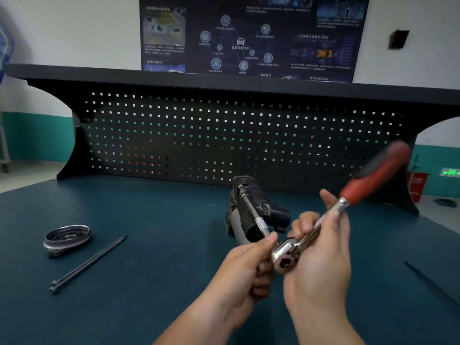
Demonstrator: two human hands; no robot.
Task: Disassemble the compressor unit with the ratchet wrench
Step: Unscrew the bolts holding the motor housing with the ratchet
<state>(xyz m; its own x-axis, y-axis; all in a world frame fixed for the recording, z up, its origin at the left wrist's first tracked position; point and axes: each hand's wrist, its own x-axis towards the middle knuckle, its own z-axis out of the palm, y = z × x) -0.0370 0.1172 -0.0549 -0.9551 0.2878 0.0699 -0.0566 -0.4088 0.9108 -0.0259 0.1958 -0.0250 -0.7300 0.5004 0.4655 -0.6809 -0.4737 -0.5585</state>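
The dark compressor unit (251,207) stands on the blue-green bench at centre. A ratchet wrench (286,255) with a chrome head and a blurred red handle (375,175) is held in front of it. A long extension bar (251,210) runs from the wrench head up to a fastener on top of the compressor. My left hand (246,267) pinches the extension bar close to the wrench head. My right hand (318,250) grips the chrome shaft just below the red handle.
A round metal cover (67,237) lies at the left, with two long black bolts (87,265) beside it. Another thin black rod (433,282) lies at the right edge. A black pegboard (224,135) and shelf stand behind the bench.
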